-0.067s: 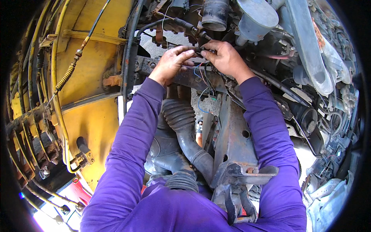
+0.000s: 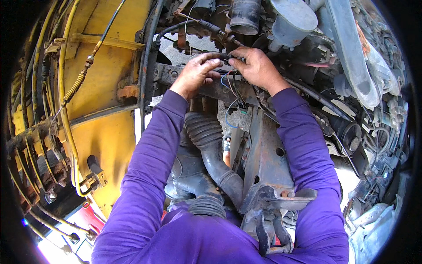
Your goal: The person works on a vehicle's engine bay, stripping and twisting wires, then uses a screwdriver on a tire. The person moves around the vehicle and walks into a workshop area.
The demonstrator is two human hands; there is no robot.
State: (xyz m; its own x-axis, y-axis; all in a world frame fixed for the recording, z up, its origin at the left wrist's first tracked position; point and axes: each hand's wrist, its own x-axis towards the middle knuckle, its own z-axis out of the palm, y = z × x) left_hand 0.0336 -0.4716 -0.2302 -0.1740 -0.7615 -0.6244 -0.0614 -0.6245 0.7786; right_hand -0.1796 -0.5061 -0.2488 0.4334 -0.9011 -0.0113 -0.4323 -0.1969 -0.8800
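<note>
Both my hands meet over a dirty metal frame rail [image 2: 224, 91], at the upper middle of the view. My left hand [image 2: 196, 72] is curled, its thumb and fingers bent around a thin dark wire [image 2: 225, 62]. From the other side my right hand [image 2: 256, 66] pinches the same dark stretch between thumb and fingertips. The fingers partly cover it, so its exact ends are hidden. Just below hang several thin loose wires [image 2: 233, 83], blue, red and dark, running down to a small green connector [image 2: 243, 111]. Purple sleeves cover both forearms.
A yellow metal panel [image 2: 105, 88] with pipes and a spring-wrapped cable [image 2: 75, 88] stands left. Ribbed black hoses [image 2: 203, 127] and a steel bracket [image 2: 268, 158] lie below my hands. A grey reservoir [image 2: 292, 24] and a long grey duct [image 2: 351, 53] are upper right.
My left thumb and fingers have shifted slightly at the dark wire. My right hand stays in nearly the same place.
</note>
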